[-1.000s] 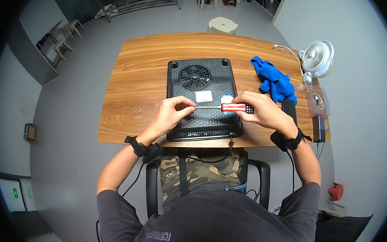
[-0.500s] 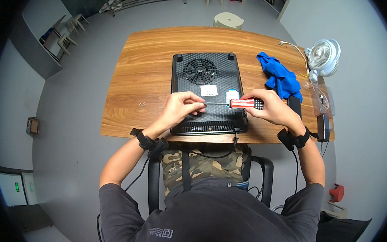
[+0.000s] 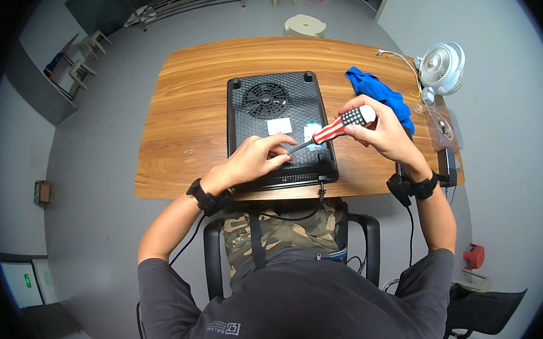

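Observation:
A black appliance, looking like an induction cooker turned bottom up, lies on the wooden table with its round fan grille at the far end. My right hand is wrapped round the red-and-white striped handle of a screwdriver, its star-dotted butt end raised. The shaft slants down to the left, over the cooker's near part. Close round its tip are the curled thumb and fingers of my left hand; whether a screw sits between them is too small to tell.
Small screws lie on the table at left. A blue cloth, a white fan and a black power adapter are at right. The cooker's cord hangs over the near edge.
The screwdriver has gone from nearly level to slanted, its handle lifted and tip lowered toward the cooker. My left fingers have moved down with the tip. The whole view has shifted slightly.

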A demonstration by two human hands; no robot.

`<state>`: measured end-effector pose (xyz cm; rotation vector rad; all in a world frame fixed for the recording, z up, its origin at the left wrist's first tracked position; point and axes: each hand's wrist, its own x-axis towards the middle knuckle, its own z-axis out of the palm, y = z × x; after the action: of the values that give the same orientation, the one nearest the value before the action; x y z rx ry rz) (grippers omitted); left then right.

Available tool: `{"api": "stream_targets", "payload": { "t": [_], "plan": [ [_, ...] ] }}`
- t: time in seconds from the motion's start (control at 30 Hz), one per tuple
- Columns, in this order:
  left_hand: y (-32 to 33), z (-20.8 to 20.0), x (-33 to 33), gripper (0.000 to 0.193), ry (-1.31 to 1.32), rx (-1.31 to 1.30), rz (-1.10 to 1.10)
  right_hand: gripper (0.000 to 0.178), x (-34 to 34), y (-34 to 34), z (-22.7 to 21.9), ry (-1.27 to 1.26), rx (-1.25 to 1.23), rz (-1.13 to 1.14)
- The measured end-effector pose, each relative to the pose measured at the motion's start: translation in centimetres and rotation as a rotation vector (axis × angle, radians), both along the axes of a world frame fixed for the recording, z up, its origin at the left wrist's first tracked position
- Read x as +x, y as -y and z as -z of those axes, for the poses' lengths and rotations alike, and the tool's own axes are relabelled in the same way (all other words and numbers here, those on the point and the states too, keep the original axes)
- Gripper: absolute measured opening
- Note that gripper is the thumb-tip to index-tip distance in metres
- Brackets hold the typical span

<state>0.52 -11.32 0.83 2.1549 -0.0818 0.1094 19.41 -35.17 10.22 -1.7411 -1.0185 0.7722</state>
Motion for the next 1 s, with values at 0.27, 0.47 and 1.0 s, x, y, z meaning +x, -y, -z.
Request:
{"api": "stream_targets", "payload": {
  "t": [0.27,0.47,1.0],
  "plan": [
    [3.1,0.6,2.3,0.031,0.029,0.167,0.201,0.038,-1.2,0.4,0.6,0.263,0.250,-0.056],
    [4.1,0.0,3.6,0.036,0.043,0.234,0.323,0.039,-1.5,1.1,-0.4,0.439,0.213,-0.075],
    [5.1,1.1,5.9,0.068,-0.032,0.741,0.345,0.041,-1.1,5.5,0.3,0.611,0.124,-0.096]
  ]
}}
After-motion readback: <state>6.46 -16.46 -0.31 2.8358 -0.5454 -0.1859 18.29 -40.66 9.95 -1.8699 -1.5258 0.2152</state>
